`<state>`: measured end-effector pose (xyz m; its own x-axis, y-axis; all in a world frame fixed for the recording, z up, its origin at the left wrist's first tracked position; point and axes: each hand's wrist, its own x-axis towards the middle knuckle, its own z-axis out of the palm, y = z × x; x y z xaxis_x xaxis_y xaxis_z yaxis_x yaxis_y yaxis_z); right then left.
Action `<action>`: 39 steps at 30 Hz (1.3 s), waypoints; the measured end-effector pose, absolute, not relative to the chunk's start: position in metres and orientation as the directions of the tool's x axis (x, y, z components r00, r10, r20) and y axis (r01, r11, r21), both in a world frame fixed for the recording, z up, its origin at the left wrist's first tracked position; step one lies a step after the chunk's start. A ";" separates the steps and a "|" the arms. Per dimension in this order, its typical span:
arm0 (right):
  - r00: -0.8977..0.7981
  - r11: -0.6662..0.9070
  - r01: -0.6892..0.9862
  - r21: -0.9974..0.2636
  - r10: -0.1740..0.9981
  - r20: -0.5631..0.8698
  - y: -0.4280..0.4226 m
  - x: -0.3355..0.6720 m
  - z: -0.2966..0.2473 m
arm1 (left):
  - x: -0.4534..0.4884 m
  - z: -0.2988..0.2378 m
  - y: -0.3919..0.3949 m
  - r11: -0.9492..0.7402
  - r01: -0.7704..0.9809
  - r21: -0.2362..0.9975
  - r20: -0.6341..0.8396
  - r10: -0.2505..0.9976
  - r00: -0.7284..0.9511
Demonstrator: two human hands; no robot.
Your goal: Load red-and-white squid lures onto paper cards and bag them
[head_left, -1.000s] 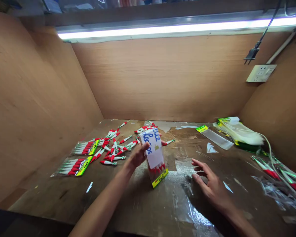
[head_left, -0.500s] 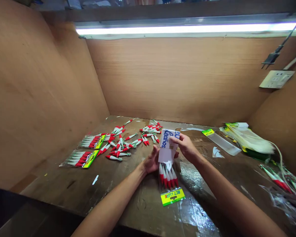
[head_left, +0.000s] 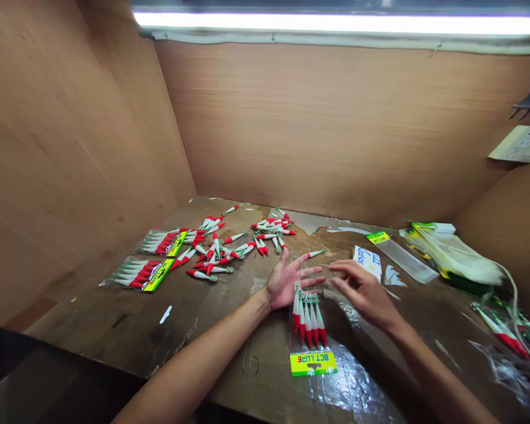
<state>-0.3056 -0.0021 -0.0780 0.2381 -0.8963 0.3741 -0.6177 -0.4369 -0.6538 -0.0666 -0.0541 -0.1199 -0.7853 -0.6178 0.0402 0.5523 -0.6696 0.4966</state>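
Observation:
My left hand point(head_left: 286, 284) is palm up with its fingers spread, holding nothing. Just in front of it on the table lies a clear pack of red-and-white fishing lures point(head_left: 309, 321), its yellow BCT LURE header towards me. The lures' green hook ends point at my left palm. To the right, my right hand point(head_left: 364, 291) hovers with thumb and fingers apart and nothing visible between them. Behind it lies a white paper piece with blue writing point(head_left: 367, 262), partly covered by the hand. One loose lure point(head_left: 314, 254) rests beyond my left fingertips.
Many loose lures point(head_left: 221, 250) are scattered at the back left, beside two filled packs point(head_left: 136, 272). At right are an unfilled bag point(head_left: 404, 257), a stack of bags point(head_left: 457, 259), more lures point(head_left: 501, 330) and a cable. Plywood walls point(head_left: 318, 129) enclose the table.
My right hand has let go of the white paper piece, which now lies on the table to the right. My left hand has opened flat. The view has tilted down slightly.

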 end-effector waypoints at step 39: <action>0.251 -0.132 -0.401 -0.907 -0.967 0.030 -0.024 -0.302 -0.105 | -0.054 -0.128 -0.042 -0.175 -0.136 0.975 -0.221 -0.777 -0.590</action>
<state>-0.3022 -0.0238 -0.1046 0.2513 -0.9675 0.0296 -0.4009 -0.1319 -0.9066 -0.0541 -0.0422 -0.1279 -0.5896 -0.7768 -0.2212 -0.1357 -0.1748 0.9752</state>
